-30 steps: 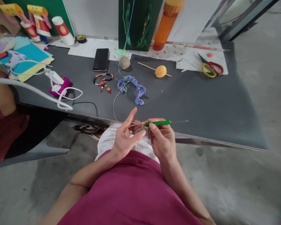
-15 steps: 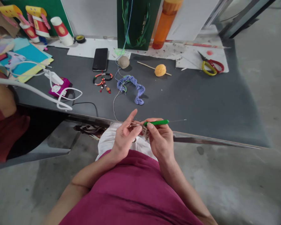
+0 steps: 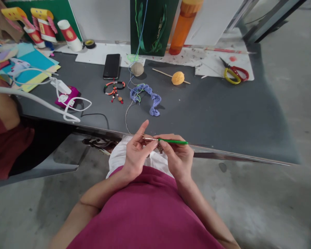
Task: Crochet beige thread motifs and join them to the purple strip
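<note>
My right hand is closed on the green handle of a crochet hook, whose metal end points left across my left fingers. Between thumb and fingers my left hand pinches a small piece of brown-grey crochet work, mostly hidden by both hands. The left forefinger is raised. A thin grey strand of yarn runs from the table down to my left hand. Farther back on the table lie a beige yarn ball and a curled blue-purple crocheted strip.
A yellow yarn ball sits on a stick. Scissors lie at the right, a phone and beaded bracelet at the left. A dark green bag and orange bottle stand behind. Another person's sleeve shows at left.
The hook's handle has swung from tilting upward to lying nearly level, pointing slightly down at the right. Its thin right-hand tip no longer shows. My left forefinger has shifted slightly left.
</note>
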Tool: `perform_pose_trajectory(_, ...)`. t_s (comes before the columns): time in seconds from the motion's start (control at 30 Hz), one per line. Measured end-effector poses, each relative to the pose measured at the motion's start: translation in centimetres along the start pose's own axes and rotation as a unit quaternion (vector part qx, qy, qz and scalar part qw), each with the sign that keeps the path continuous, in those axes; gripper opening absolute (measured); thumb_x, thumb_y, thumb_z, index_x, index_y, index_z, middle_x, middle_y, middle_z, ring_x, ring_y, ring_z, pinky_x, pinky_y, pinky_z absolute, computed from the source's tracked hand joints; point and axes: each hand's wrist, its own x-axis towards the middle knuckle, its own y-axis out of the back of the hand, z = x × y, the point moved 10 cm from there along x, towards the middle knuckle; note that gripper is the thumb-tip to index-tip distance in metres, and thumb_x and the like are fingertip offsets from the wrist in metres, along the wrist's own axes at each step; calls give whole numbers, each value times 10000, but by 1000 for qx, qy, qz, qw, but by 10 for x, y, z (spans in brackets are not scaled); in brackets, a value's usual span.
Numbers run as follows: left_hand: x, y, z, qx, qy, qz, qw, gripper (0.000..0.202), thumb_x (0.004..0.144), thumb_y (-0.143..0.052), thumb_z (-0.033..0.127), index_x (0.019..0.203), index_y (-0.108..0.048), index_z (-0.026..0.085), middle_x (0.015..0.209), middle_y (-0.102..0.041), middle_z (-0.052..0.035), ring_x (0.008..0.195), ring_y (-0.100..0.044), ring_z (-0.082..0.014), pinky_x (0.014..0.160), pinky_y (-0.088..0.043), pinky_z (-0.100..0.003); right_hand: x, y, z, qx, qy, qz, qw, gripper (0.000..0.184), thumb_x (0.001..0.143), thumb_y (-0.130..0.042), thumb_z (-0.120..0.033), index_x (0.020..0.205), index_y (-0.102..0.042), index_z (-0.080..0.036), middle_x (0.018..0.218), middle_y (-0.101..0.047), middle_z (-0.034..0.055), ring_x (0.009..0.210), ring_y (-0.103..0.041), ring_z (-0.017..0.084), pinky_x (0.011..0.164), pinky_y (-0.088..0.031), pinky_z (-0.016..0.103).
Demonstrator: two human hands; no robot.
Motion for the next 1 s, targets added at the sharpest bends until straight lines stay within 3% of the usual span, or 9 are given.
perform_pose_trajectory(0.13,1,-1,-3,28,20,1,999,681,720,-947,260,1366,-732,261,788,-741,52,686,-618,-82,677,-507,-222,1,-1,19,98,-78,11,992,159,825,-887,-418,894,-810,-297,817,-843,0,675,-768,174,642,-645,303)
perform_pose_trajectory(0.23,2,-1,-3,34,24,2,999,668,720,-944,266,1356,-739,251,759,-714,55,660,-590,-77,655,-490,-224,1,-1,26,110,-102,22,988,227,789,-905,-459,876,-792,-282,798,-836,9,700,-781,192,676,-651,326)
perform_pose_trajectory(0.37,3,-1,-6,40,28,-6,999,647,723,-944,273,1339,-750,257,751,-696,59,656,-591,-76,677,-502,-230,1,0,30,113,-113,25,987,249,782,-907,-466,883,-782,-276,800,-832,9,717,-784,193,713,-653,336)
perform_pose_trajectory(0.63,5,0,-10,15,28,-24,999,573,764,-916,351,1309,-766,260,850,-759,20,817,-672,-126,845,-549,-275,1,6,35,118,-129,45,984,247,763,-920,-453,881,-794,-276,811,-834,0,684,-753,158,618,-603,271)
perform_pose_trajectory(1.0,3,-2,-14,35,57,-41,997,696,744,-904,223,1407,-697,269,927,-758,26,789,-668,-106,774,-522,-257,1,2,32,104,-124,34,986,288,752,-919,-483,880,-787,-261,813,-840,20,711,-790,190,686,-659,316)
